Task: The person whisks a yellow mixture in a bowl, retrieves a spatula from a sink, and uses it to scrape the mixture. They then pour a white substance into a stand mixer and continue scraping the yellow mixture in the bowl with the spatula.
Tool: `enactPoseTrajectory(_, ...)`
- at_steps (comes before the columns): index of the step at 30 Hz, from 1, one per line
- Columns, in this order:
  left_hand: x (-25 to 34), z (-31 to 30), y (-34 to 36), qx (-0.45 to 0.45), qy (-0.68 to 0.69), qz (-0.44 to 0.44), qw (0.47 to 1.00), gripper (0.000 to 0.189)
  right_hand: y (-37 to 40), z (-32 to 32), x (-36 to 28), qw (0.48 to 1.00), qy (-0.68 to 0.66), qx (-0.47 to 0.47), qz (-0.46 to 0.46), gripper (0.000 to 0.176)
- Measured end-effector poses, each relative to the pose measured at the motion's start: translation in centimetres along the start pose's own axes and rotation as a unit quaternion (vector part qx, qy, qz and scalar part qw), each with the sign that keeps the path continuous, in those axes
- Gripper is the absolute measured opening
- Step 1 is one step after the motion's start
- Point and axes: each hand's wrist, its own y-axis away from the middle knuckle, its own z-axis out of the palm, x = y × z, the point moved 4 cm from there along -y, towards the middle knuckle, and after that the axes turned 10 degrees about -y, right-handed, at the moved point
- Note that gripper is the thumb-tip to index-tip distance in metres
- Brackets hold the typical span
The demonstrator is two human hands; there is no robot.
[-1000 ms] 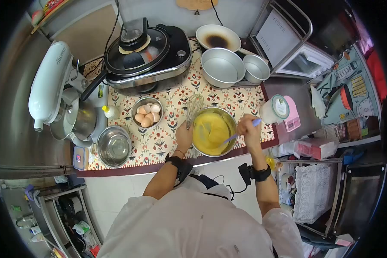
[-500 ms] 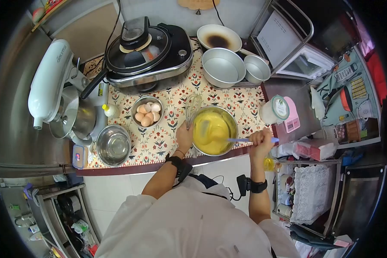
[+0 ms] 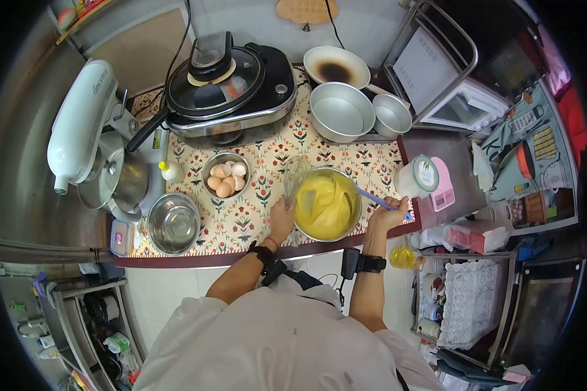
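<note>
A metal bowl (image 3: 359, 214) of thick yellow batter (image 3: 327, 207) sits near the counter's front edge. My left hand (image 3: 282, 220) is closed round the handle of a wire whisk (image 3: 296, 173), whose wires point up and away beside the bowl's left rim. Whether these fingers also grip the rim is hard to see. On the right, my right hand (image 3: 389, 216) is closed on the blue-purple handle of a spatula (image 3: 370, 197). Its handle slants over the bowl's right rim; the blade is hidden in or behind the batter.
Left of the bowl are a bowl of eggshells (image 3: 225, 180), an empty metal bowl (image 3: 173, 223) and a stand mixer (image 3: 85, 124). Behind stand an electric pan (image 3: 231, 120) and round cake tins (image 3: 342, 112). A lidded tub (image 3: 417, 177) and pink scale (image 3: 443, 192) are at right.
My right hand has swung the spatula from inside the batter to the bowl's upper right rim, its handle now slanting. The batter's surface has new folds. My left hand stays beside the bowl.
</note>
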Motion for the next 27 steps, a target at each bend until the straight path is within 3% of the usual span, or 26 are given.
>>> enactPoseTrajectory(4,0.7,-0.7,-0.1,-0.023,0.002,-0.017,1.0,0.024,-1.5,-1.5,3.3,0.994,-0.057,0.036,0.091,0.029)
enactPoseTrajectory(7,0.3,-0.3,-0.3,-0.017,0.025,-0.012,0.999,0.024,0.8,-0.2,6.8,0.985,-0.018,0.001,0.173,0.027)
enactPoseTrajectory(10,-0.3,-0.3,-0.3,-0.038,0.025,-0.014,0.999,0.025,2.8,2.7,8.0,0.934,0.097,-0.227,0.26,0.026)
enactPoseTrajectory(13,-0.7,-0.1,-0.7,-0.048,0.01,-0.008,0.999,0.027,5.8,4.9,7.6,0.816,0.168,-0.409,0.373,0.026)
enactPoseTrajectory(14,-0.6,-0.1,-0.6,-0.03,0.014,-0.001,0.999,0.027,6.5,5.6,6.7,0.795,0.217,-0.42,0.381,0.024)
enactPoseTrajectory(17,0.3,-0.9,-0.9,-0.002,0.025,0.016,1.0,0.028,6.0,6.7,3.2,0.827,0.239,-0.396,0.318,0.021)
enactPoseTrajectory(19,0.6,-1.0,-0.7,-0.007,0.025,0.014,1.0,0.029,4.9,7.4,0.5,0.895,0.227,-0.332,0.192,0.018)
enactPoseTrajectory(23,0.0,-0.6,-0.9,-0.038,-0.004,0.001,0.999,0.029,2.8,4.7,1.2,0.962,0.142,-0.234,-0.015,0.03)
enactPoseTrajectory(27,-0.4,-0.4,-1.0,-0.05,0.005,0.022,0.998,0.021,2.7,0.7,5.4,0.985,0.1,-0.116,0.078,0.029)
